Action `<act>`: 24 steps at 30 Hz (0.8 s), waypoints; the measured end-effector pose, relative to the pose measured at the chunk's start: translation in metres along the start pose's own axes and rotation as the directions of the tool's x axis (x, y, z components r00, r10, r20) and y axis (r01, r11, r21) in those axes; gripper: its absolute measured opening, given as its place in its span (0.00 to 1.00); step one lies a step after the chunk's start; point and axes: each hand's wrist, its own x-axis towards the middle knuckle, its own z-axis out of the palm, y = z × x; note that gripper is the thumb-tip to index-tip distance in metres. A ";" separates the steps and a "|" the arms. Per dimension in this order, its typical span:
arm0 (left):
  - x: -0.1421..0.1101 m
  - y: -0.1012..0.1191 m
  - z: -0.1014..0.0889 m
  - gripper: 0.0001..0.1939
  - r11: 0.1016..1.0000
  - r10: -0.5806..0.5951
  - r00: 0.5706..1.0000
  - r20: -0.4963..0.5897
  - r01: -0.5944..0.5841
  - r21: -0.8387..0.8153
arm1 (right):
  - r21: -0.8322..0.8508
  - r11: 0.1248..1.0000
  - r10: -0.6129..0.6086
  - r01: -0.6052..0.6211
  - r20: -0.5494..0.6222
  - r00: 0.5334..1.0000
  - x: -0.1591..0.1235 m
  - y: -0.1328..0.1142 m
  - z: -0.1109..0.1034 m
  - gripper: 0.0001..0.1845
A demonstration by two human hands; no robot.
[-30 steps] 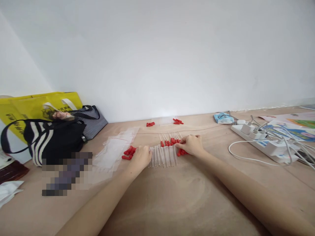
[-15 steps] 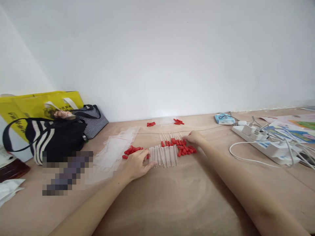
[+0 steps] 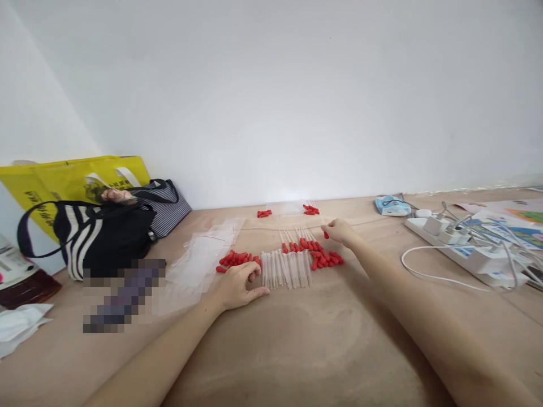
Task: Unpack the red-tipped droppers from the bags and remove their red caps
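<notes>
A row of clear glass tubes (image 3: 285, 269) lies on the brown table, with red rubber caps (image 3: 237, 259) heaped at its left end and more red caps (image 3: 326, 259) at its right end. My left hand (image 3: 238, 285) rests on the table at the left end of the row, fingers curled, thumb stretched out toward the tubes. My right hand (image 3: 341, 232) is farther back, pinching one red-capped tube (image 3: 324, 233) beside a second, looser row of capped tubes (image 3: 297, 240).
Clear plastic bags (image 3: 199, 257) lie left of the tubes. Striped handbags (image 3: 102, 234) and a yellow bag (image 3: 63, 181) stand at far left. A white power strip (image 3: 466, 249) with cables, a packet (image 3: 392, 205) and leaflets are at right. More capped tubes (image 3: 292, 210) lie by the wall.
My right hand left the right end of the tube row, moved back and picked up one capped tube. My left hand slid a little toward me; the left caps are uncovered.
</notes>
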 end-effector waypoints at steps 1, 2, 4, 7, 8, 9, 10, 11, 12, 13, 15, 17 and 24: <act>-0.001 0.000 0.000 0.15 1.000 0.013 1.000 -0.015 -0.013 0.015 | 0.032 0.999 -0.036 0.037 -0.015 0.999 -0.006 0.000 -0.004 0.15; -0.002 0.000 0.001 0.15 0.999 0.027 0.999 -0.039 -0.026 0.031 | 0.062 0.996 -0.068 0.070 -0.025 0.997 -0.014 0.001 -0.007 0.16; -0.004 0.000 0.004 0.13 0.997 0.057 0.992 -0.110 -0.051 0.061 | 0.122 0.980 -0.153 0.159 -0.051 0.987 -0.033 0.002 -0.010 0.14; -0.001 0.003 0.011 0.08 0.991 0.116 0.967 -0.225 -0.099 0.086 | 0.289 0.838 -0.444 0.463 -0.132 0.886 -0.066 0.002 -0.002 0.13; 0.001 0.006 0.014 0.07 0.988 0.144 0.955 -0.258 -0.124 0.094 | 0.383 0.777 -0.497 0.500 -0.116 0.860 -0.076 0.001 0.003 0.13; 0.003 0.009 0.016 0.07 0.983 0.176 0.942 -0.287 -0.152 0.102 | 0.504 0.721 -0.501 0.475 -0.095 0.860 -0.086 0.000 0.008 0.12; 0.005 0.013 0.019 0.07 0.977 0.210 0.926 -0.314 -0.184 0.111 | 0.613 0.661 -0.503 0.433 -0.067 0.862 -0.094 -0.003 0.013 0.12; 0.007 0.017 0.021 0.06 0.970 0.242 0.910 -0.336 -0.215 0.118 | 0.696 0.600 -0.493 0.395 -0.067 0.867 -0.101 -0.006 0.018 0.11; 0.009 0.022 0.022 0.06 0.962 0.273 0.896 -0.351 -0.245 0.124 | 0.762 0.545 -0.490 0.351 -0.051 0.870 -0.107 -0.010 0.022 0.11; 0.010 0.026 0.023 0.06 0.954 0.298 0.884 -0.359 -0.270 0.127 | 0.814 0.496 -0.484 0.301 -0.028 0.874 -0.112 -0.014 0.025 0.12; 0.012 0.035 0.026 0.12 0.947 0.322 0.876 -0.360 -0.292 0.136 | 0.882 0.428 -0.482 0.195 0.041 0.875 -0.120 -0.021 0.029 0.13; 0.012 0.041 0.028 0.16 0.945 0.327 0.876 -0.355 -0.293 0.148 | 0.918 0.386 -0.489 0.091 0.120 0.864 -0.126 -0.027 0.030 0.13; 0.012 0.042 0.030 0.07 0.949 0.313 0.855 -0.413 -0.267 0.167 | 0.894 0.441 -0.498 0.076 0.173 0.850 -0.126 -0.021 0.028 0.13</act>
